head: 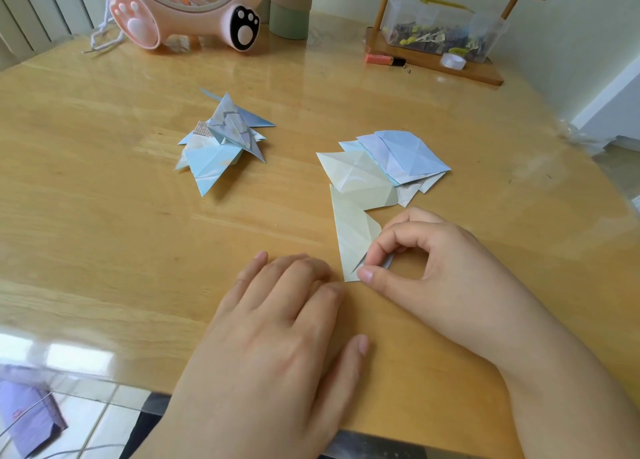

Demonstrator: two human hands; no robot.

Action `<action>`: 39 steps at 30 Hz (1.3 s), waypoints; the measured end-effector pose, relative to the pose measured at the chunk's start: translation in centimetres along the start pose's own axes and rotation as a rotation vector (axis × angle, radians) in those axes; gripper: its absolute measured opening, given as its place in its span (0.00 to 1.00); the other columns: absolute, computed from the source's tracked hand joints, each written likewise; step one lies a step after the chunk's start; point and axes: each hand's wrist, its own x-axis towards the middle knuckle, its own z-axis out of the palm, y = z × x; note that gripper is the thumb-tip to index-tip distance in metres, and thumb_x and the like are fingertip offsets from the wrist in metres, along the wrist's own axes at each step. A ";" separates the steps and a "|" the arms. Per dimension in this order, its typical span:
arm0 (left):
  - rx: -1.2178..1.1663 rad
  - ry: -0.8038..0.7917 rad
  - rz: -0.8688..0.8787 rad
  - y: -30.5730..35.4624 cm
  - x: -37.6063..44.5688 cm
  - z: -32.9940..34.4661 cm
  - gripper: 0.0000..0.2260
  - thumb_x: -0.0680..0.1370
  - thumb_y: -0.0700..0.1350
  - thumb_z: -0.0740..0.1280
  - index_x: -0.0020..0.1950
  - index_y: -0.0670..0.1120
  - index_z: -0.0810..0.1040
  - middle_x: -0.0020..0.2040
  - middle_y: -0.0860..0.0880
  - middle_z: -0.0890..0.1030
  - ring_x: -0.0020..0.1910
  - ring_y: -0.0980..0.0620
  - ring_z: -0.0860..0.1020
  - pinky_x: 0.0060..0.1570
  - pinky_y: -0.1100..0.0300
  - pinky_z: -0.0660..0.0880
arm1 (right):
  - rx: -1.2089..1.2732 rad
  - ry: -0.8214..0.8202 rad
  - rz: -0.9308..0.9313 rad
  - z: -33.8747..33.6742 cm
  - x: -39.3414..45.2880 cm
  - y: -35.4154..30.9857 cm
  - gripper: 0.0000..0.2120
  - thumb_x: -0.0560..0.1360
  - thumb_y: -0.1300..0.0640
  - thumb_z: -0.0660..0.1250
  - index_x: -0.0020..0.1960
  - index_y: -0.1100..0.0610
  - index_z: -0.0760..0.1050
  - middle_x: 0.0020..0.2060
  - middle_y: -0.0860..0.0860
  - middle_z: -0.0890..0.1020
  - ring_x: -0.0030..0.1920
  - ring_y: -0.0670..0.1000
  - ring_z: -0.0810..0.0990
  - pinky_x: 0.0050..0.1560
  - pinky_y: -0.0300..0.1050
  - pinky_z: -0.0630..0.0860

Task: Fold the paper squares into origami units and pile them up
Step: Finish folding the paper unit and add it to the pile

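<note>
Over on the left of the worktop point(104, 188) sits the pile of finished origami units point(221, 140), pointed blue and marbled pieces heaped loosely on one another, so part of the job looks done. Coming across, the left hand point(277, 337) lies flat on the wood, fingers straight and relaxed, its grip empty, fingertips just beside the pale cream paper point(353, 233). That cream paper is the piece in play: already folded into a long pointed shape, it lies on the worktop between the two hands. The right hand point(426, 268) pinches its near corner between thumb and curled forefinger, so that grip is closed on the paper, apparently working or lifting a flap. Just beyond it, touching its far end, is the spread stack of creased squares point(391, 164), cream on top at the left, blues fanned out behind. I judge those are waiting to be folded, so several units remain, and the current one is not yet on the pile. Exactly how many sheets the stack holds is hard to make out, since they overlap, and the finished units cannot be counted either. The right hand's fingers hide the corner fold itself, and both forearms are cut off at the bottom edge.
</note>
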 end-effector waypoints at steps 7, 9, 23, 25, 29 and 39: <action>0.066 -0.088 -0.015 0.1 0.3 -0.1 0.22 0.75 0.58 0.58 0.60 0.47 0.79 0.52 0.49 0.77 0.53 0.46 0.77 0.58 0.45 0.70 | 0.007 -0.009 -0.011 0.0 0.1 0.2 0.05 0.67 0.53 0.74 0.34 0.48 0.79 0.43 0.41 0.76 0.46 0.39 0.76 0.46 0.26 0.68; 0.064 -0.088 -0.012 0.2 0.3 -0.2 0.21 0.75 0.58 0.58 0.59 0.47 0.80 0.52 0.49 0.77 0.53 0.45 0.77 0.57 0.44 0.73 | 0.007 -0.011 -0.012 0.0 0.1 0.2 0.05 0.66 0.53 0.74 0.34 0.48 0.79 0.43 0.42 0.77 0.47 0.39 0.76 0.46 0.26 0.68; 0.080 -0.089 0.012 0.0 0.1 0.5 0.21 0.73 0.54 0.60 0.60 0.46 0.80 0.59 0.49 0.80 0.58 0.44 0.78 0.58 0.47 0.64 | -0.015 0.016 -0.008 -0.1 0.0 0.1 0.05 0.67 0.53 0.73 0.35 0.47 0.78 0.42 0.41 0.75 0.47 0.38 0.75 0.46 0.23 0.65; 0.065 -0.080 0.016 -0.1 0.1 0.3 0.21 0.74 0.55 0.59 0.60 0.46 0.80 0.60 0.51 0.79 0.58 0.45 0.77 0.59 0.45 0.66 | -0.009 -0.011 -0.009 -0.1 0.1 0.1 0.06 0.68 0.54 0.73 0.34 0.46 0.79 0.43 0.41 0.75 0.47 0.38 0.75 0.45 0.23 0.65; 0.062 -0.084 0.020 -0.1 0.1 0.1 0.22 0.75 0.57 0.58 0.60 0.46 0.80 0.61 0.53 0.79 0.58 0.45 0.77 0.59 0.43 0.70 | -0.008 -0.034 0.001 -0.1 0.2 0.3 0.06 0.70 0.54 0.71 0.35 0.46 0.78 0.43 0.41 0.75 0.47 0.38 0.76 0.47 0.24 0.66; 0.043 -0.160 -0.033 0.2 0.4 -0.3 0.23 0.75 0.60 0.57 0.60 0.47 0.78 0.60 0.54 0.78 0.59 0.48 0.76 0.61 0.47 0.64 | -0.007 -0.118 -0.047 -0.3 0.1 0.7 0.06 0.72 0.53 0.69 0.36 0.46 0.76 0.47 0.38 0.74 0.54 0.41 0.73 0.55 0.36 0.66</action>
